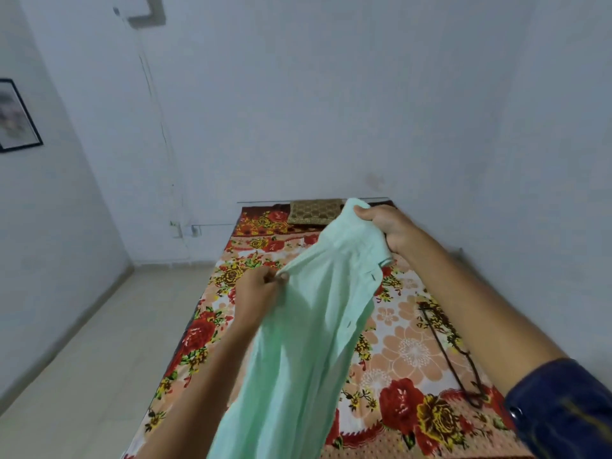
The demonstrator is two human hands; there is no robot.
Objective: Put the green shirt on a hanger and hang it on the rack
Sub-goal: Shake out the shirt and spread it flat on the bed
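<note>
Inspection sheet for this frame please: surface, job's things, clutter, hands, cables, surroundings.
Surface: bed with a floral cover, against the far wall.
Job's things: green shirt held up above the bed; dark hanger lying on the cover to the right; rack not seen.
Clutter: gold patterned pillow at the head of the bed.
Hands: left hand pinches a shirt edge; right hand has its grip on bunched fabric at the top.
Cables: wire running down the wall to a socket.
Surroundings: framed picture on the left wall; tiled floor.
</note>
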